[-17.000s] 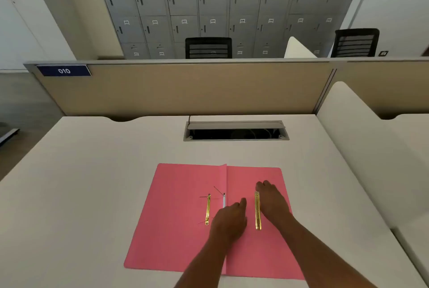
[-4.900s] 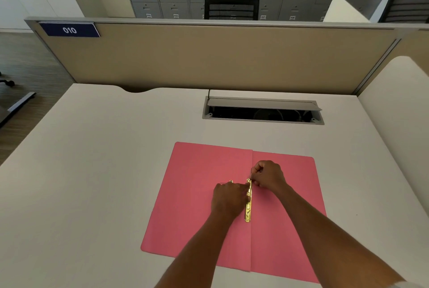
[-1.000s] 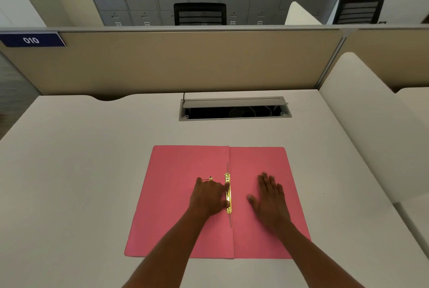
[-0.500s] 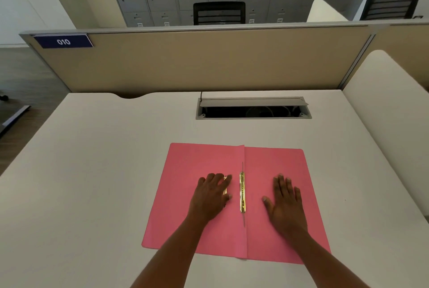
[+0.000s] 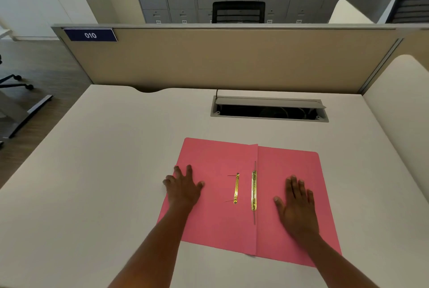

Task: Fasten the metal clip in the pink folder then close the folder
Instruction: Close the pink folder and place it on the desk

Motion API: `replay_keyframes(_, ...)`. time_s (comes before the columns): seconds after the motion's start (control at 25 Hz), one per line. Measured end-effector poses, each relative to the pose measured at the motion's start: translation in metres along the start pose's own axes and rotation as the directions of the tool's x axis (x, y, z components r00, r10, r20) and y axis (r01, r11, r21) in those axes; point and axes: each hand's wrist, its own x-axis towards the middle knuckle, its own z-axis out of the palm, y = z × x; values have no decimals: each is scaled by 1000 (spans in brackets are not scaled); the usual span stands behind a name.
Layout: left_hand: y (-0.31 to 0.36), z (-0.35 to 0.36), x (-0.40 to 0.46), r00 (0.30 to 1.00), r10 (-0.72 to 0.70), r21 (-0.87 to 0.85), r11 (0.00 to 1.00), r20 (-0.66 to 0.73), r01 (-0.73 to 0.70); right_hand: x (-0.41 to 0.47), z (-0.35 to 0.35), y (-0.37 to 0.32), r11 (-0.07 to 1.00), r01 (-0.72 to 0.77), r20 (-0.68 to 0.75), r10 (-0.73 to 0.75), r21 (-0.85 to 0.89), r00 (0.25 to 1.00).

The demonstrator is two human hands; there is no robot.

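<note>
The pink folder [image 5: 218,218] lies open and flat on the white desk. A gold metal clip bar [image 5: 254,190] sits along the spine fold. A second gold strip [image 5: 236,188] lies on the left flap, thin prongs sticking out to its left. My left hand [image 5: 183,189] rests at the left flap's outer edge, fingers spread, some over the edge onto the desk. My right hand [image 5: 296,204] lies flat on the right flap, fingers apart. Neither hand holds anything.
A grey cable hatch [image 5: 269,109] is set in the white desk [image 5: 104,171] behind the folder. A beige partition [image 5: 220,58] labelled 010 closes the far side, and a white divider [image 5: 399,102] stands at right. Chairs and lockers are beyond.
My left hand has slid from beside the spine out to the left flap's outer edge, uncovering the second gold strip. My right hand stays flat on the right flap.
</note>
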Motion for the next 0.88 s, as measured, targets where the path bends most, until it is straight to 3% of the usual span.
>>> replay_keyframes(0.36, -12, -15, 15, 994, -110, -246, 963, -4, 106, 0, 0, -1, 1000, 8, -13, -8, 0, 1000)
replay_keyframes(0.72, -24, -21, 31, 969, -237, -483, 841, 76, 244, 0, 2, 0, 1000, 16, -16, -16, -4, 1000)
replay_keyframes(0.88, -30, -26, 33, 959, -272, -493, 825, 85, 277, 0, 3, 1, 1000, 11, -17, -11, 3, 1000)
